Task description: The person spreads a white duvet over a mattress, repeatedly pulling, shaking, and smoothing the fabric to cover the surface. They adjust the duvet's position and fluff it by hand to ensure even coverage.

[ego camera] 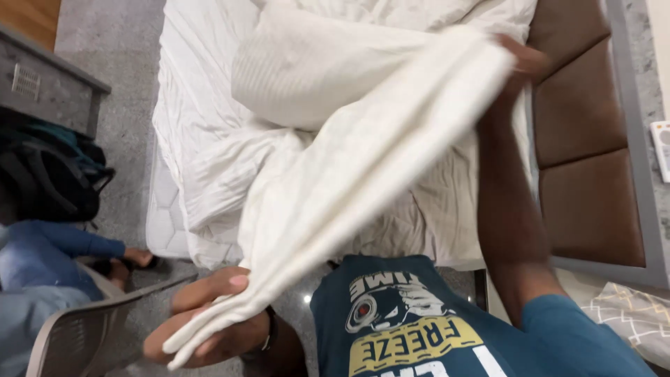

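The cream cloth (pixel 363 167) looks soft and matt, with fine ribbing. Behind it, the bed's white sheet (pixel 202 132) is crumpled cotton-like fabric, also matt. Right of the bed, the brown headboard (pixel 586 139) has smooth padded panels with a leather-like, faint sheen. Left of the bed, the grey floor (pixel 118 49) looks stony and speckled, the chair (pixel 77 335) smooth plastic.
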